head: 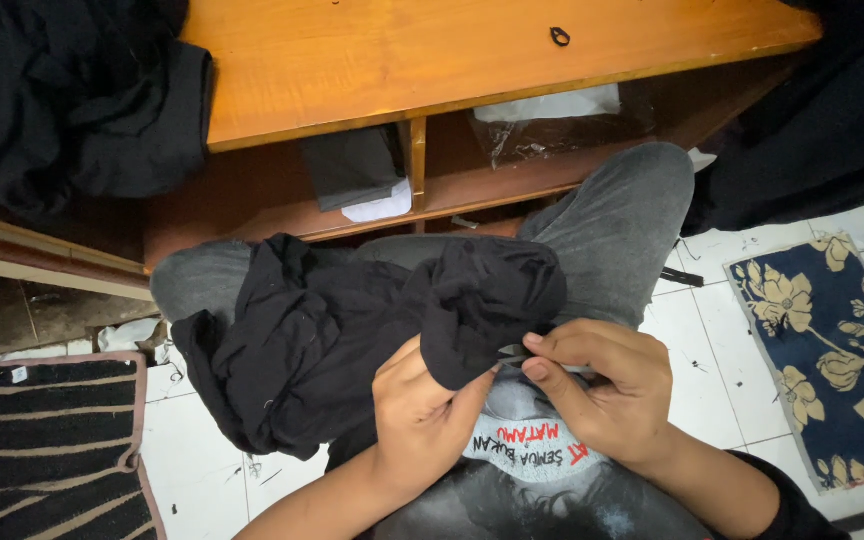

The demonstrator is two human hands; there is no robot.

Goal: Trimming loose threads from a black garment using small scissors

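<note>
Head view: a black garment [352, 330] lying across the lap is gripped by the left hand [422, 415], fingers closed on its fold. A small metal tool [514, 352] is pinched by the right hand [607, 390]. Beyond, folded dark cloth [352, 165] and a plastic-wrapped packet [552, 125] are held in the wooden shelf [417, 160].

Can't really make out the small metal tool [514, 352] pinched in the right hand [607, 395], since fingers and the black garment [352, 330] cover most of it. The left hand [422, 415] has its fingertips buried in the cloth. The tiny dark thing [560, 37] on the worktop [432, 60] is too small to identify. The floral mat [832, 350] runs off the right edge.
</note>
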